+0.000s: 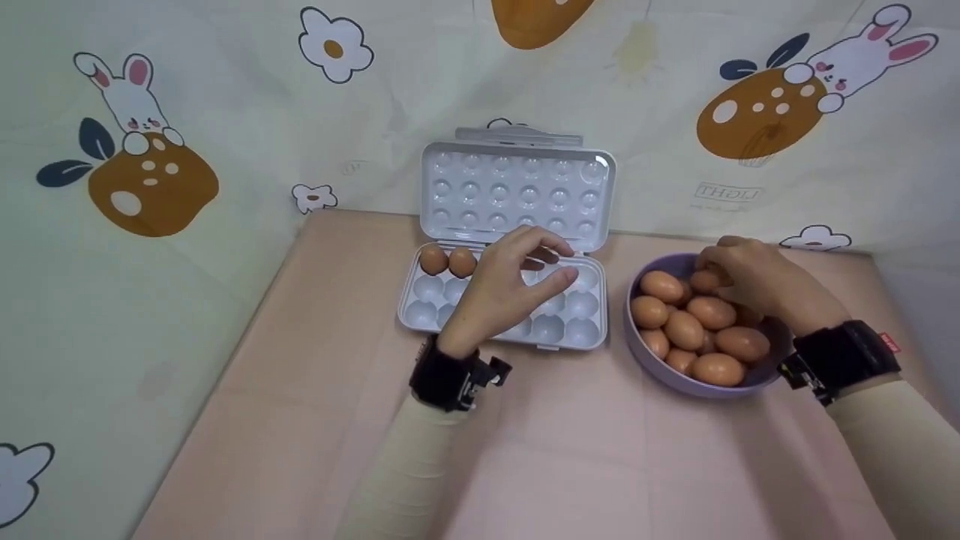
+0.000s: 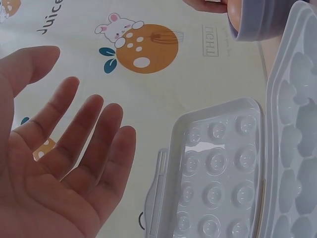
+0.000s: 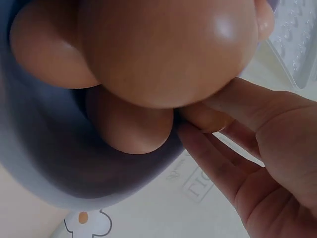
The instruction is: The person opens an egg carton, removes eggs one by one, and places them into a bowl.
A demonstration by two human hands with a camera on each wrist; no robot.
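Observation:
My left hand (image 1: pixel 510 277) hovers over the bottom half of a white plastic egg carton (image 1: pixel 582 331), fingers relaxed and holding nothing. Two brown eggs (image 1: pixel 448 261) sit side by side in the carton's back left cups; the hand and wrist hide some of the other cups. At the right, a purple bowl (image 1: pixel 637 354) holds a heap of brown eggs (image 1: pixel 684 330). My right hand (image 1: pixel 761 281) reaches into its far side. Thumb and fingers pinch an egg (image 3: pixel 210 118) there, partly hidden behind a nearer egg in the right wrist view.
The carton's dimpled lid (image 1: pixel 517 193) stands raised against the patterned backdrop (image 1: pixel 390 112) behind the table. A pinkish cloth (image 1: pixel 555 442) covers the tabletop. The bowl stands close to the carton's right side.

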